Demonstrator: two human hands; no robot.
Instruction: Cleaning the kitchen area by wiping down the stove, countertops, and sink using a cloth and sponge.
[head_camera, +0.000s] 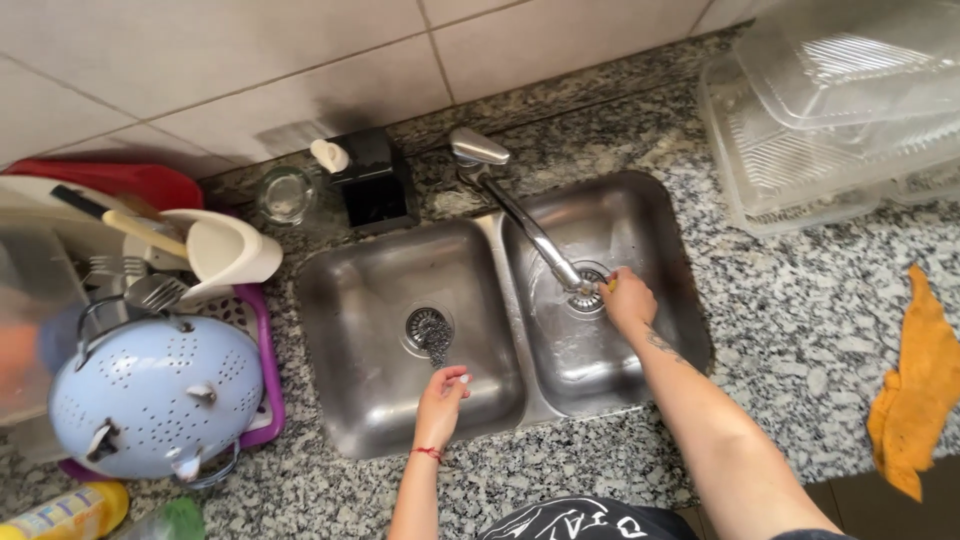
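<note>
A double steel sink is set in a speckled granite counter. My left hand reaches into the left basin and pinches a dark steel scouring pad that hangs over the drain. My right hand is down in the right basin beside its drain, fingers closed on a small yellow thing, probably a sponge, mostly hidden. The steel tap swings over the right basin, its spout just left of my right hand.
A purple dish rack at the left holds a pale blue colander, forks and a white jug. Clear plastic containers are stacked at the back right. An orange cloth lies at the right. A glass jar and black holder stand behind the sink.
</note>
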